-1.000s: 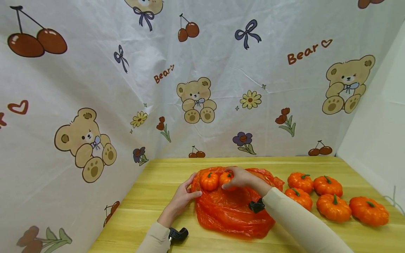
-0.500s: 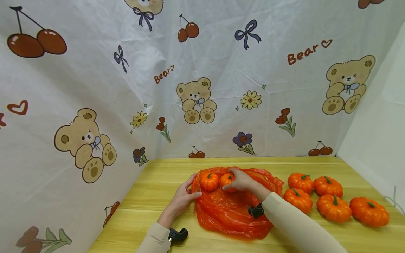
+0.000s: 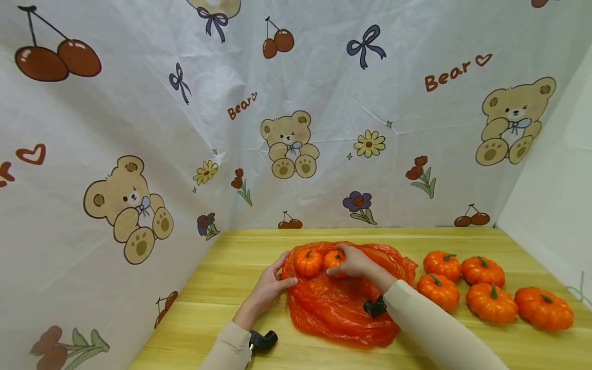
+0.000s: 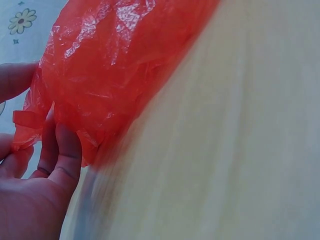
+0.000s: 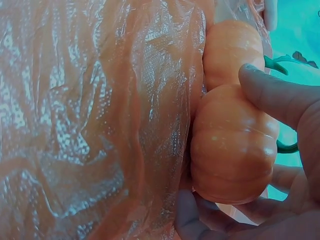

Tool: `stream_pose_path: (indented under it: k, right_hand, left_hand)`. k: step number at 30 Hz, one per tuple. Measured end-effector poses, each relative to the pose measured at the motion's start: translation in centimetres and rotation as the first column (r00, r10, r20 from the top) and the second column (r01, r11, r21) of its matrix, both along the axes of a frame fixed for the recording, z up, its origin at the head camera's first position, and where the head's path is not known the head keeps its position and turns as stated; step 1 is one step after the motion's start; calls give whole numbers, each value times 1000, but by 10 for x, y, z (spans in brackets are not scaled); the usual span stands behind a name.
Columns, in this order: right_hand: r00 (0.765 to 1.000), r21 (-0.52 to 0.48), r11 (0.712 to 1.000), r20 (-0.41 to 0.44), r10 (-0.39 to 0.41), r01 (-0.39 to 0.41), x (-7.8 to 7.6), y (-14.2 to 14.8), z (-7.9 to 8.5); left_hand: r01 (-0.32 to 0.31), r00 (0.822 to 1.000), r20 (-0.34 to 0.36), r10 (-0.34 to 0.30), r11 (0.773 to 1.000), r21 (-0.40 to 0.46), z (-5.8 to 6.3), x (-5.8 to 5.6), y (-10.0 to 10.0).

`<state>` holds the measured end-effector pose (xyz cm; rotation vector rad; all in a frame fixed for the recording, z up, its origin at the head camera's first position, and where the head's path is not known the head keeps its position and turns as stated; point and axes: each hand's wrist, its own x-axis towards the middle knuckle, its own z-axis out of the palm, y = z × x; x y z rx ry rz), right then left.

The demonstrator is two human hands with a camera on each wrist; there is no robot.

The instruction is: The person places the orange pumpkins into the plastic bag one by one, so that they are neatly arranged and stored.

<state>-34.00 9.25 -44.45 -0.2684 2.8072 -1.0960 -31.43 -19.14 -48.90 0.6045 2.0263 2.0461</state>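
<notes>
A crumpled red plastic bag (image 3: 339, 321) lies spread on the wooden table. My left hand (image 3: 267, 288) holds its left edge; in the left wrist view the fingers curl at the thin red film (image 4: 110, 65). Inside the bag's back part, a small orange pumpkin (image 3: 308, 264) with a green stem sits on the left. Right beside it, my right hand (image 3: 355, 263) grips a second small pumpkin (image 5: 232, 145), thumb on its top and fingers below. That hand partly hides it in the head view.
Several more orange pumpkins (image 3: 492, 303) stand in a group on the table (image 3: 250, 257) to the right of the bag, beyond my right sleeve. A white cloth (image 3: 324, 92) printed with bears hangs behind and at the left. A white wall stands at the right.
My right wrist has dropped slightly, with the hand still round the pumpkin. The left hand stays at the bag's edge. The head view has shifted a little.
</notes>
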Motion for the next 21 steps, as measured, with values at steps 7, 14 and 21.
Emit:
stream_pose_path:
  k: [7,14,21]
  right_hand:
    - [999,27,1000,-44,4,-3,-2,1,-3]
    - [999,32,999,-51,-17,18,-1,0,-5]
    - [999,26,999,-30,-27,28,-2,0,-4]
  left_hand:
    - [-17,1000,3,17,1000,-15,-1,-2,1]
    - [-37,999,-6,37,999,-32,-1,1,1]
    - [-45,999,1,45,998,-31,2,3,1]
